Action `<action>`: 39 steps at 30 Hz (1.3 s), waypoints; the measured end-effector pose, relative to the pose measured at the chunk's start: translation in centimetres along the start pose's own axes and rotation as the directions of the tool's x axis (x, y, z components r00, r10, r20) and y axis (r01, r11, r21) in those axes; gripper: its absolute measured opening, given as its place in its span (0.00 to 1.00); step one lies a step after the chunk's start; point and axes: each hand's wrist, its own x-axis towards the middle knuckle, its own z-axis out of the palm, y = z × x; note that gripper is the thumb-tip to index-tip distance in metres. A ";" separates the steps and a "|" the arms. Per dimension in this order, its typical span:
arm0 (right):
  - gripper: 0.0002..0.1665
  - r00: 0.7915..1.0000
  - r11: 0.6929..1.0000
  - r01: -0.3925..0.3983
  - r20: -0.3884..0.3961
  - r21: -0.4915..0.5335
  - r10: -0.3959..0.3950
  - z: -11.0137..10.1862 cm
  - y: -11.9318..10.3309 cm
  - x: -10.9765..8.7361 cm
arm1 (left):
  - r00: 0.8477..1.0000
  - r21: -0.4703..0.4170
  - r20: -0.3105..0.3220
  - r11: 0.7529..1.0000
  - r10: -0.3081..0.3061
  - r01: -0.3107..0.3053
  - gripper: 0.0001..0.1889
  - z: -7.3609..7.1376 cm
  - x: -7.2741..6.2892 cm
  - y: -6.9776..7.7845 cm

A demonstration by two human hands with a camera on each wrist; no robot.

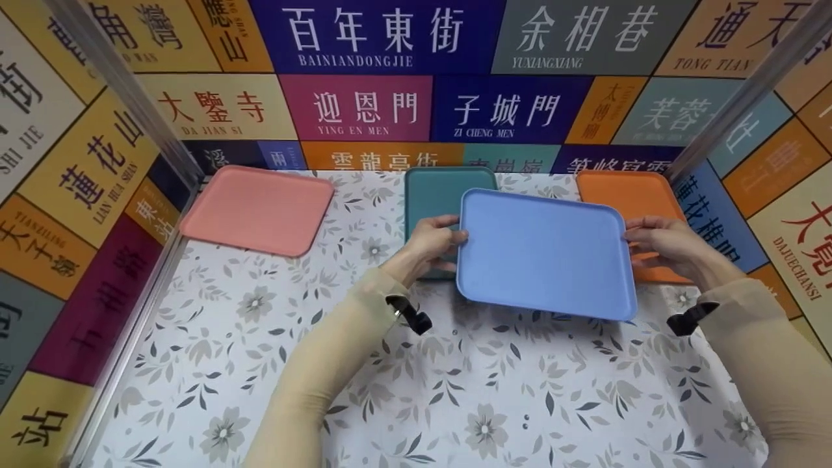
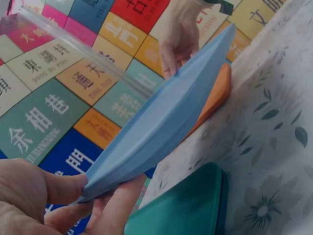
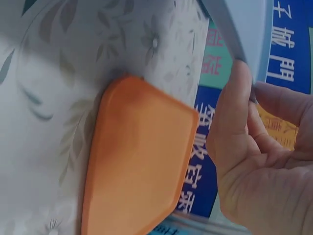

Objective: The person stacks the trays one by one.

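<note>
A blue rectangular tray [image 1: 546, 253] is held up above the table between both hands. My left hand [image 1: 432, 244] pinches its left edge, thumb on the upper side and fingers beneath, as the left wrist view shows. At the opposite edge my right hand [image 1: 669, 246] pinches the rim between thumb and fingers. Under and behind the blue tray lie a green tray [image 1: 448, 185] and an orange tray [image 1: 627, 188], each partly covered by it in the head view. The orange tray [image 3: 142, 161] lies below the right hand in the right wrist view.
A pink tray [image 1: 260, 209] lies at the back left of the table, which has a flowered white cloth [image 1: 390, 390]. Walls with coloured sign panels [image 1: 364, 107] enclose the back and sides. Metal corner posts [image 1: 140, 97] stand at the back corners.
</note>
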 end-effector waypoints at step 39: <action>0.21 0.943 0.596 0.302 -0.324 0.744 -0.073 10.6 -1.8 2.2 | 0.955 -0.313 -0.296 0.944 0.008 -0.105 0.36 -2.6 1.1 -0.7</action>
